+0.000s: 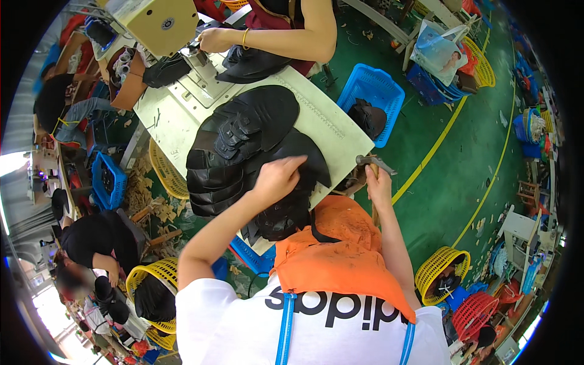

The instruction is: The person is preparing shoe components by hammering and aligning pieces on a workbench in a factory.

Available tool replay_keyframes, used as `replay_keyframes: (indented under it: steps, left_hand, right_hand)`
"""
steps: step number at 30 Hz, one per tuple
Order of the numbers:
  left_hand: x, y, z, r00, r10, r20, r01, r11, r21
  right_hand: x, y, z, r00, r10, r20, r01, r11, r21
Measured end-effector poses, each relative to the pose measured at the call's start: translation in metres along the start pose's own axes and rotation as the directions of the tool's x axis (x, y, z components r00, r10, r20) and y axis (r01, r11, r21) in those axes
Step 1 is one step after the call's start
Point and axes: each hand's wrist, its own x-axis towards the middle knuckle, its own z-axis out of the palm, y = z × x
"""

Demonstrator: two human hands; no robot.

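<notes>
A stack of black leather shoe pieces (pixel 216 176) covers the near part of the white sewing table (pixel 340 131). Over this stack, my left hand (pixel 275 182) touches the black material with its index finger stretched out to the right; its other fingers are bent and partly hidden. A hammer (pixel 375 163) is gripped by its wooden handle in my right hand (pixel 379 187), just past the table's right corner. More black pieces with straps (pixel 237 135) lie on top of the pile. Beyond it, a co-worker's hand (pixel 216 40) works beside the sewing machine (pixel 161 25).
A blue basket (pixel 389 97) with black pieces stands on the green floor right of the table. Yellow baskets (pixel 440 255) are at the lower right and beside the table's left edge. My orange apron (pixel 334 255) meets the near edge. Another person (pixel 100 240) sits at the left.
</notes>
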Motion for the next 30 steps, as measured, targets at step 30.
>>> replay_keyframes:
  steps: [30]
  left_hand:
    - [0.092,-0.045,0.096,0.948,-0.148,-0.283,0.084,0.971,-0.224]
  right_hand:
    - [0.029,0.005,0.038,0.982,-0.162,0.100,0.188,0.912,-0.365]
